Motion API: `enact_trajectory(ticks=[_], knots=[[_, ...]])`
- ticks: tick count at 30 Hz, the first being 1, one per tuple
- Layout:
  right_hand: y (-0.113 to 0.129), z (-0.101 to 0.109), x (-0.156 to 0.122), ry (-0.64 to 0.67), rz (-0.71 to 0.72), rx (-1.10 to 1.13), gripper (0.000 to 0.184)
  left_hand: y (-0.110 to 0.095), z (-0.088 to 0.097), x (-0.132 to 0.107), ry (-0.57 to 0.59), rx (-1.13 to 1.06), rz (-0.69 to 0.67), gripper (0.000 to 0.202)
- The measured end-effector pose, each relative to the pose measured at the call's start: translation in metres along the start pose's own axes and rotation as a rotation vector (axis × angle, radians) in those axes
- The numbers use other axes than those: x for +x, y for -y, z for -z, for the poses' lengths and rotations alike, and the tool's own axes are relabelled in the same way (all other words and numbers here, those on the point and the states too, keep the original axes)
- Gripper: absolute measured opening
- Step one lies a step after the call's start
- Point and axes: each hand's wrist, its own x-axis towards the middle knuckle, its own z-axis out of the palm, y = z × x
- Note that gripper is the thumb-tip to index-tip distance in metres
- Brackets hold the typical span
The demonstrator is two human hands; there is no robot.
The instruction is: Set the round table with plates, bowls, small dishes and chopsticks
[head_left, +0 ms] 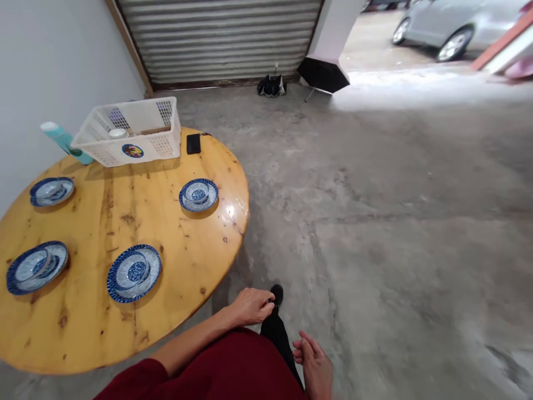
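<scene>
My left hand (250, 305) hangs low beside the round wooden table (175, 311), fingers loosely curled, with nothing visible in it. My right hand (314, 366) is at my side over the concrete floor, fingers loosely bent, holding nothing. On the table lie several blue-and-white plates, each with a small bowl on it: one near the right edge (199, 194), one nearest me (134, 273), one at the left (36, 266), one farther back (51, 190). My dark trouser leg and shoe (277, 294) show below.
A white plastic basket (131, 130) stands at the table's far side, with a teal bottle (62, 140) to its left and a black phone (194, 143) to its right. A black umbrella (323, 73) and a dark bag (271, 85) lie by the shutter. A car (453, 25) is parked outside.
</scene>
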Motion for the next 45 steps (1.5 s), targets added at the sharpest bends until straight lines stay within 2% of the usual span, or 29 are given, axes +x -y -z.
enact_trajectory(ticks=[4, 9, 12, 15, 18, 21, 24, 27, 33, 37, 41, 45], knots=[[0.065, 0.021, 0.077, 0.083, 0.008, -0.045, 0.065, -0.024, 0.008, 0.053, -0.117, -0.063, 0.098, 0.028], [0.142, 0.06, 0.165, 0.14, 0.116, -0.136, 0.066, -0.071, 0.025, 0.116, -0.246, -0.09, 0.181, 0.033], [0.176, 0.077, 0.212, 0.178, 0.143, -0.207, 0.069, -0.092, 0.032, 0.14, -0.248, -0.091, 0.219, 0.036], [0.197, 0.082, 0.249, 0.212, 0.17, -0.242, 0.07, -0.1, 0.036, 0.156, -0.237, -0.11, 0.277, 0.037], [0.209, 0.071, 0.273, 0.25, 0.149, -0.257, 0.07, -0.099, 0.04, 0.168, -0.265, -0.14, 0.339, 0.036], [0.218, 0.048, 0.288, 0.335, 0.1, -0.264, 0.069, -0.093, 0.05, 0.185, -0.31, -0.169, 0.391, 0.033], [0.232, 0.02, 0.3, 0.413, 0.057, -0.275, 0.068, -0.085, 0.068, 0.213, -0.329, -0.2, 0.429, 0.033], [0.256, -0.001, 0.319, 0.447, 0.06, -0.293, 0.065, -0.076, 0.095, 0.252, -0.325, -0.224, 0.411, 0.034], [0.319, -0.017, 0.371, 0.336, 0.075, -0.307, 0.066, -0.057, 0.169, 0.331, -0.348, -0.263, 0.308, 0.039], [0.352, -0.018, 0.404, 0.234, 0.082, -0.314, 0.066, -0.041, 0.21, 0.37, -0.325, -0.267, 0.309, 0.04], [0.367, -0.024, 0.431, 0.179, 0.066, -0.339, 0.067, -0.031, 0.232, 0.395, -0.31, -0.281, 0.319, 0.036], [0.388, -0.047, 0.475, 0.202, 0.027, -0.365, 0.066, -0.022, 0.249, 0.418, -0.327, -0.326, 0.373, 0.032]])
